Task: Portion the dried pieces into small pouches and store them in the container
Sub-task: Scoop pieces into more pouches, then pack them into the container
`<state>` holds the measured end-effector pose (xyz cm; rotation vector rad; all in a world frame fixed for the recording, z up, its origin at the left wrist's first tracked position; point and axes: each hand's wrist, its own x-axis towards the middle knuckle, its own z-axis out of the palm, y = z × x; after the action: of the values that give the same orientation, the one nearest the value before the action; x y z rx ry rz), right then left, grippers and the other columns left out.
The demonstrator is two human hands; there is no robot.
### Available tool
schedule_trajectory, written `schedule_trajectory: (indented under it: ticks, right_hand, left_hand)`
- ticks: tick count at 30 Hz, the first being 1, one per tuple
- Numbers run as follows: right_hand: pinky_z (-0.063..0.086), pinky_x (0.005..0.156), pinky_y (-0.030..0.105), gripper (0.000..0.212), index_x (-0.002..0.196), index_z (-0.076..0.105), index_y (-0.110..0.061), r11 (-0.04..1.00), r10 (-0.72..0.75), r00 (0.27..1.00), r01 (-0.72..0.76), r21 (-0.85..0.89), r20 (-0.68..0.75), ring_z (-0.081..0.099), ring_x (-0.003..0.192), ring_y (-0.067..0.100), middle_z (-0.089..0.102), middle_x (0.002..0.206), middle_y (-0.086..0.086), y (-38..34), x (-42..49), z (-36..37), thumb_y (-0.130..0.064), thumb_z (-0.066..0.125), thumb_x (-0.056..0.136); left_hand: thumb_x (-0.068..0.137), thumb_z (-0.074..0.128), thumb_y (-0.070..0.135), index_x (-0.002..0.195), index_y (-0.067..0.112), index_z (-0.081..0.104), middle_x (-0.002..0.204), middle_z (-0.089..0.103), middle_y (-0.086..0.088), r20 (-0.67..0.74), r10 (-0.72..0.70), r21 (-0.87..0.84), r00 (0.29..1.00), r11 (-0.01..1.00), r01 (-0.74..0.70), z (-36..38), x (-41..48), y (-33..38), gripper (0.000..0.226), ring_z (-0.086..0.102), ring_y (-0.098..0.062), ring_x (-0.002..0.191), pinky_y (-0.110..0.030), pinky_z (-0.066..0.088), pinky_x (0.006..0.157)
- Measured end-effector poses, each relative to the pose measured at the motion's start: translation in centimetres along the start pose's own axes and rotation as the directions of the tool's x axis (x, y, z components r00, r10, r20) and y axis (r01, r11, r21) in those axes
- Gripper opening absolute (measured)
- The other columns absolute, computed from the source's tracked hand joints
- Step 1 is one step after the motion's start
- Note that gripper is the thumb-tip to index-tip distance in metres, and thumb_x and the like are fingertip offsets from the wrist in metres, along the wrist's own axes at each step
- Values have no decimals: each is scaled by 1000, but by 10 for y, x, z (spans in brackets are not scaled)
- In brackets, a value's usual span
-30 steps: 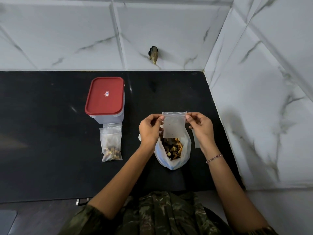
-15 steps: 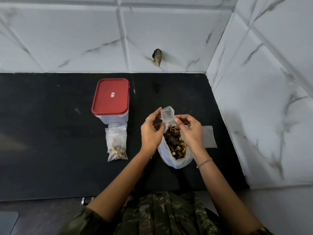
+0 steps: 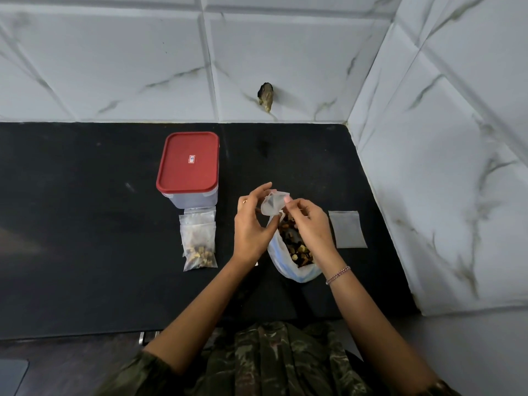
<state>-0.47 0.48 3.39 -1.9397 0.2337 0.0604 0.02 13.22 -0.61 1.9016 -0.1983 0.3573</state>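
Camouflage sleeves (image 3: 160, 367), bracelet (image 3: 338, 275), seemingly gold ring (image 3: 245, 201)

Left hand (image 3: 251, 224) and right hand (image 3: 310, 227) meet, fingers pinching.

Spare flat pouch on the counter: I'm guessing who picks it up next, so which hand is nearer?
Right. The right hand is beside the spare pouch, over the open bag; the left hand is farther, across the bag. Both pinch a small pouch.

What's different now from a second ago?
The small pouch, held flat by its top corners a second ago, has been pulled open at the mouth. The left hand and right hand came closer together, both holding it above the bag of dried pieces. The red-lidded container, the filled pouches and the empty pouch stayed put.
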Motion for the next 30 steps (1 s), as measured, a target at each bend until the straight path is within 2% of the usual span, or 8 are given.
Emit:
schedule_trajectory:
  ticks: [3,9,13,16,20,24,27,30]
  right_hand:
    - [42,67,13,25,99,65,-14,984,-80,997,80,-157,3,57,84,5,61,91,-4,-2,1,-1,-36,55,92]
    - [41,66,6,16,87,64,-16,958,-143,988,155,-242,66,54,76,0,57,81,-11,-4,-5,6,-31,60,90]
    - [50,75,24,21,90,68,-15,913,-150,979,190,-361,136,57,81,8,57,90,-6,-1,-3,12,-35,62,88]
    - [47,80,29,18,78,60,-22,831,-191,965,257,-494,180,53,89,11,51,90,-8,-3,-2,14,-38,60,87]
    - [41,81,27,21,83,61,-18,709,-193,944,323,-627,269,44,101,11,48,99,-4,-13,-3,13,-37,54,89]
    - [40,76,27,22,84,60,-17,622,-189,926,371,-689,328,44,100,13,46,97,-2,-23,-4,12,-38,52,88]
    - [43,78,29,24,90,61,-16,570,-155,920,381,-728,361,44,102,14,48,102,1,-28,-3,12,-38,52,89]
    - [43,80,30,25,95,61,-16,543,-132,910,398,-740,392,44,101,15,47,102,0,-30,-1,12,-39,50,91]
  left_hand:
    - [78,77,15,132,29,47,115,55,13,12,15,18,1000,1000,-15,-1,-4,-2,64,51,-7,112,-15,47,86]
    - [76,71,44,138,17,43,137,49,7,-19,37,89,999,995,-35,-12,-2,-13,73,40,-9,127,-22,37,103]
    - [74,71,46,139,18,43,142,44,4,26,102,113,994,988,-104,-21,2,-24,76,33,-16,137,-32,31,111]
    - [73,71,48,135,21,47,145,40,2,85,154,120,984,979,-164,-25,5,-31,71,25,-18,142,-35,24,115]
    - [71,73,47,127,19,52,143,41,-3,124,161,103,979,979,-174,-28,5,-34,66,24,-21,143,-40,26,115]
    - [70,72,45,134,16,45,147,42,2,188,126,38,974,990,-135,-30,4,-28,76,24,-17,144,-34,25,115]
    - [69,72,41,137,16,44,142,47,5,231,124,33,965,990,-135,-31,6,-28,77,29,-14,141,-42,33,112]
    - [69,73,40,127,20,52,129,55,9,214,132,34,968,989,-142,-31,7,-31,65,40,-13,132,-46,42,103]
